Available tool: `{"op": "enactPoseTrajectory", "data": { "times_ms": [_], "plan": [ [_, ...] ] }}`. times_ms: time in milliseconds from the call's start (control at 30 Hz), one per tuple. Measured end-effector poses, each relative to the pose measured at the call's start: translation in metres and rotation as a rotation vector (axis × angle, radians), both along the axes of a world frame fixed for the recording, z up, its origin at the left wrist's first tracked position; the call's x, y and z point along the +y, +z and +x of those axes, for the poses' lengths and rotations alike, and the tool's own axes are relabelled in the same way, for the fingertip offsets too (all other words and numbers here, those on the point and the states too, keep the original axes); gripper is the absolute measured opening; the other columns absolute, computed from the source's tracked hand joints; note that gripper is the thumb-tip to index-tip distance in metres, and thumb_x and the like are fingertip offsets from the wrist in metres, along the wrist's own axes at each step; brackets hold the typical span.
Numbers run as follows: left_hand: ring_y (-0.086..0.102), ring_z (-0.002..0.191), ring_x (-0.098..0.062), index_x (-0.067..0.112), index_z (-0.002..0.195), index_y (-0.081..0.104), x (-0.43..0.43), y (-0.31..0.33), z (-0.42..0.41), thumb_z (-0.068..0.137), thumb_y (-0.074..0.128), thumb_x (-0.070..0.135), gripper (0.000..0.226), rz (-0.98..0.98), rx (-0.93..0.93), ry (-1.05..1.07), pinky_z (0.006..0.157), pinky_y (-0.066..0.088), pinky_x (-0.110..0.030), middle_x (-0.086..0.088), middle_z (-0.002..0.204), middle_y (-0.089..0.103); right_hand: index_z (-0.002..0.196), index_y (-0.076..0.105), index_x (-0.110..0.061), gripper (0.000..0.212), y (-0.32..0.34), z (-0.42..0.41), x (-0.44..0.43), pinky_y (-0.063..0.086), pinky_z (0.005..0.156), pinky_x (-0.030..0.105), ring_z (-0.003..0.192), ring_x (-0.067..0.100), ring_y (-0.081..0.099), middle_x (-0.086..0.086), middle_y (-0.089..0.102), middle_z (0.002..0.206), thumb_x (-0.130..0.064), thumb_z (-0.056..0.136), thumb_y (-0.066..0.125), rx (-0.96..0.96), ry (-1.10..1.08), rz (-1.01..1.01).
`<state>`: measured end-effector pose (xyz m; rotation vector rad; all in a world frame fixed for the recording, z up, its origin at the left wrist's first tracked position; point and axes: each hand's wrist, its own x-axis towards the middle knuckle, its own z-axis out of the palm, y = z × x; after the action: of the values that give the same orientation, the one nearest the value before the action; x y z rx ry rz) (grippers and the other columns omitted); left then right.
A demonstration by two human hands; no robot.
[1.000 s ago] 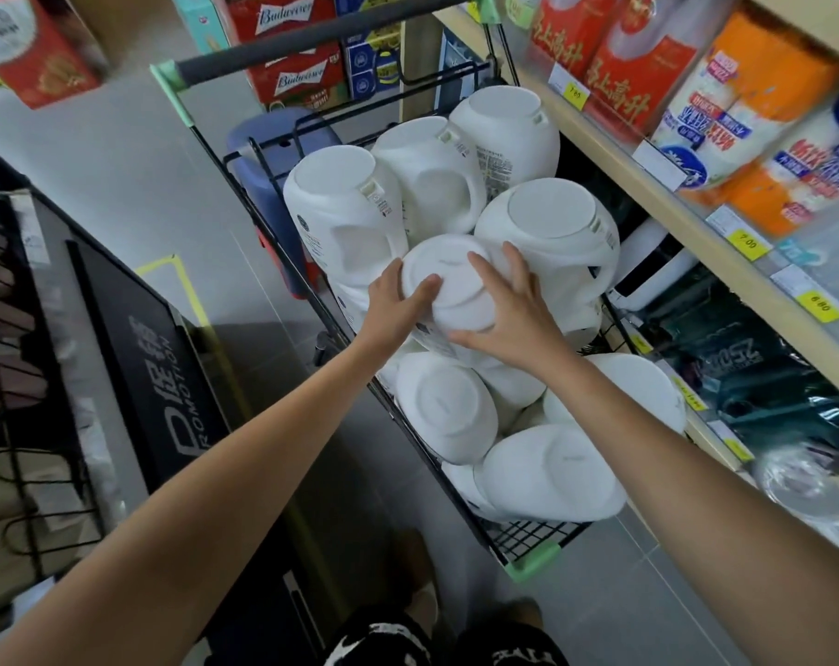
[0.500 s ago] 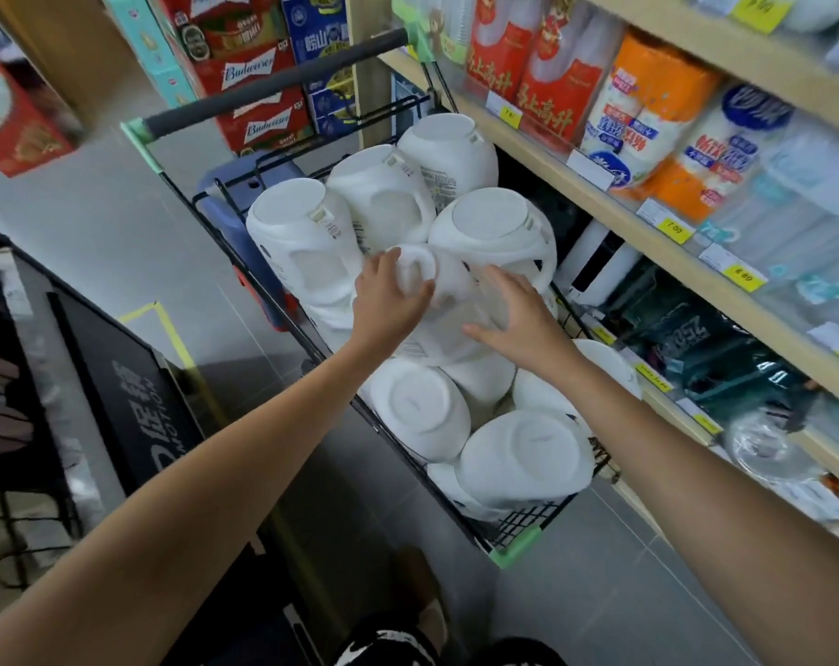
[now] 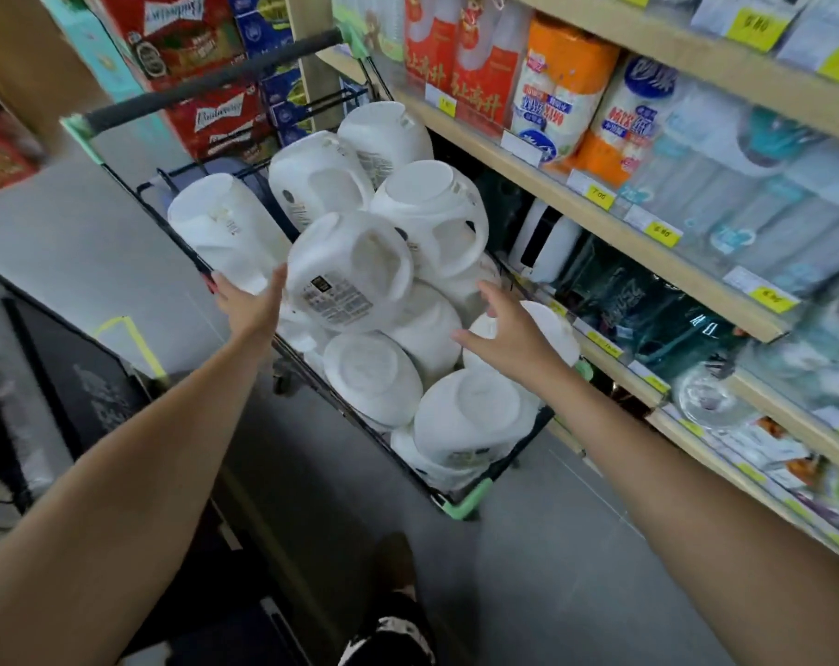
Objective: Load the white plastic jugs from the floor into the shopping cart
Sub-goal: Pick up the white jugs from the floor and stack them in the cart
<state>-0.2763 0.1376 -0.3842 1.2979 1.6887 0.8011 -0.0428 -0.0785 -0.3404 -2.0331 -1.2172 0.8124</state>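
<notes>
A black wire shopping cart [image 3: 468, 503] with green corner caps is heaped with several white plastic jugs. One jug [image 3: 347, 271] lies on its side on top of the heap, its handle hole and label facing me. My left hand [image 3: 254, 305] is open, its palm next to that jug's left side. My right hand [image 3: 506, 331] hovers open over the right part of the heap, fingers spread, holding nothing. Other jugs [image 3: 436, 204] stand behind it, and more jugs [image 3: 371, 374] lie bottom-up nearer me.
Wooden shelves [image 3: 600, 218] with packaged goods and yellow price tags run along the right of the cart. Red beer cartons [image 3: 206, 108] are stacked behind the cart's handle [image 3: 206, 86]. A black display stand [image 3: 71, 377] sits to the left. The floor is grey tile.
Both hands held the top jug before. They have since come off it and spread apart. The jug has turned from bottom-up onto its side on the heap.
</notes>
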Motion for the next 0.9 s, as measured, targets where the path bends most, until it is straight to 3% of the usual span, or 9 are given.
{"op": "enactPoseTrajectory", "data": {
  "times_ms": [267,467,600,733,900],
  "plan": [
    [0.024,0.143,-0.025,0.021,0.151,0.013,0.05,-0.022,-0.026,0.066,0.07,0.066,0.112,0.0,-0.117,-0.059,0.117,0.023,-0.048,-0.005,0.156,0.024,0.149,0.027,-0.02,0.077,-0.013,-0.052,0.068,0.032,0.11,0.033,0.138,0.017,0.031,0.002,0.029,0.149,-0.035,0.086,0.068,-0.091,0.02,0.083],
    [0.028,0.142,-0.021,0.022,0.151,0.004,0.105,-0.039,-0.022,0.031,0.074,0.084,0.152,-0.091,-0.246,0.06,0.117,0.024,-0.045,-0.002,0.156,0.025,0.152,0.015,-0.022,0.087,-0.028,-0.062,0.12,0.032,0.112,0.039,0.144,0.022,0.019,0.005,0.014,0.155,-0.039,0.085,0.068,-0.139,0.002,0.045],
    [0.023,0.142,-0.023,0.018,0.15,-0.007,0.105,-0.03,-0.011,0.046,0.078,0.066,0.143,-0.058,-0.243,0.064,0.117,0.022,-0.041,-0.008,0.156,0.016,0.154,0.008,-0.025,0.091,-0.036,-0.069,0.145,0.029,0.114,0.038,0.145,0.022,0.019,0.007,0.012,0.156,-0.039,0.086,0.067,-0.116,0.03,0.0],
    [0.027,0.14,-0.024,0.013,0.148,0.001,0.109,-0.029,-0.01,0.039,0.073,0.067,0.141,-0.04,-0.21,0.058,0.115,0.028,-0.043,-0.009,0.152,0.022,0.153,0.011,-0.021,0.091,-0.045,-0.081,0.159,0.031,0.112,0.037,0.142,0.025,0.025,0.008,0.019,0.155,-0.039,0.085,0.068,-0.112,0.024,0.0],
    [0.032,0.138,-0.023,0.021,0.146,0.004,0.117,-0.032,-0.017,0.038,0.075,0.068,0.138,-0.055,-0.192,0.055,0.112,0.033,-0.043,-0.006,0.15,0.027,0.152,0.016,-0.019,0.09,-0.05,-0.084,0.164,0.036,0.107,0.038,0.136,0.029,0.031,0.009,0.027,0.149,-0.04,0.083,0.07,-0.132,0.017,-0.005]
  ]
}}
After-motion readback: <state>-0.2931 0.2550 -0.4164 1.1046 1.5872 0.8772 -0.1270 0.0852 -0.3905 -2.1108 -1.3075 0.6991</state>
